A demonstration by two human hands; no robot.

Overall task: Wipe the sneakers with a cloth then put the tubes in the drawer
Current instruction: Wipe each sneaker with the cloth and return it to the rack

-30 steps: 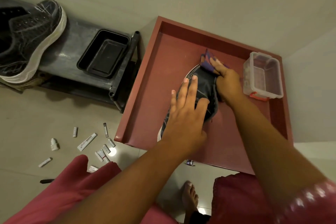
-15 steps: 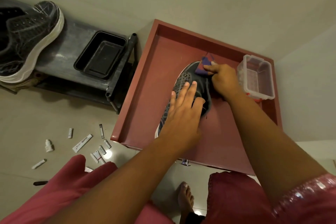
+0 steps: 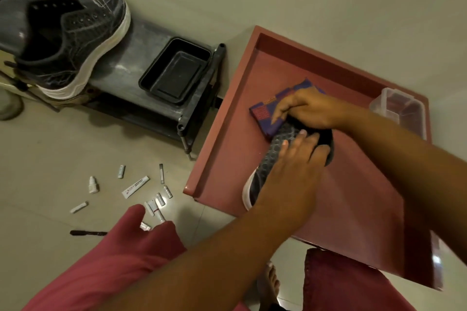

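The sneaker (image 3: 274, 156) lies in the drawer (image 3: 227, 134), a dark shoe with a dotted mesh upper and a white sole edge at its near end. The left hand (image 3: 290, 171) lies flat on the sneaker, fingers straight, pressing it down. Beyond the left hand, the right hand (image 3: 307, 108) presses a cloth (image 3: 262, 113), purple with red and orange squares, against the far end of the sneaker, fingers curled onto the fabric.

The drawer is reddish-brown, with low walls, pulled out over a pale tiled floor (image 3: 50, 146). Left of the drawer, the tubes (image 3: 135, 183) lie scattered on the floor, small and white, with a small dropper bottle (image 3: 93, 184) among them and a dark stick (image 3: 88, 233) nearer. A pink-clad knee (image 3: 121, 247) covers some of the tubes.

At the drawer's far right corner sits a clear plastic box (image 3: 399, 108); its contents cannot be told. Left of the drawer stands a dark rack (image 3: 121, 63) against the wall, bearing a black tray (image 3: 177, 70) and a second sneaker (image 3: 70, 40), dark mesh with a thick white sole.
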